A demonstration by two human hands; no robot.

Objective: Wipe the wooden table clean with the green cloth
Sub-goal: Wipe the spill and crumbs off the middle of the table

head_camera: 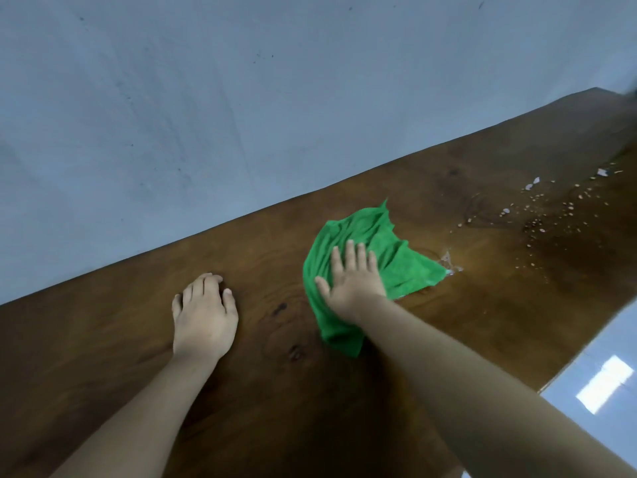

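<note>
Green cloth (365, 257) lies crumpled mid-table, and the right hand (351, 284) presses flat on it, fingers straight, not clenched. Just right of the cloth, a small wet patch (450, 262); farther right, scattered crumbs (551, 215). Left hand (205, 313) rests on the bare wooden table (103, 357), fingers loosely bent, grasping nothing.

One view only: head-worn, wide-angle. Camera is looking forward and steeply down, sitting near the wooden table (499, 270), which is filling the lower frame. View is tilting: the table's far edge is running diagonally up to the right, wall (206, 98) behind, floor (613, 353) showing lower right.
</note>
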